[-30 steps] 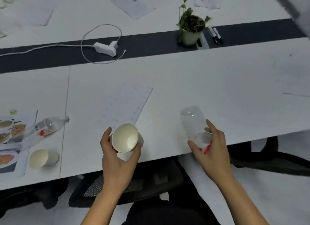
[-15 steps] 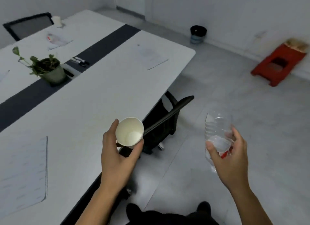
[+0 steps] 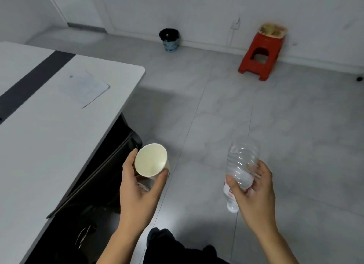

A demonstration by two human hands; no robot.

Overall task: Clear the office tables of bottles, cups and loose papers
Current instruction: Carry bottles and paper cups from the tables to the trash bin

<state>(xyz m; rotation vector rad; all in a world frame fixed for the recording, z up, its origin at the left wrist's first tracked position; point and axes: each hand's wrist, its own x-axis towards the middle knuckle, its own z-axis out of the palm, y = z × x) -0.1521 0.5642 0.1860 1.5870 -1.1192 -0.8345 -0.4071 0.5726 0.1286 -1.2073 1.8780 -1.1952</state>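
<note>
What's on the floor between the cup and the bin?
Nothing: only bare grey floor lies between the cup and the bin, seen from the head camera.

Matt paper cup, clear ribbed plastic bottle, smooth matt table, glossy floor tiles, red plastic stool

The left forearm comes up bare from the 7 o'clock edge and reaches toward 1 o'clock, its left hand palm up with thumb and fingers curled round the wall of a paper cup whose mouth faces the camera. The right forearm enters from 5 o'clock and slants toward 11 o'clock; the right hand, palm turned inward, grips a clear bottle around its lower half, base pointing toward 12 o'clock. The two hands are level with each other and well apart.
</note>
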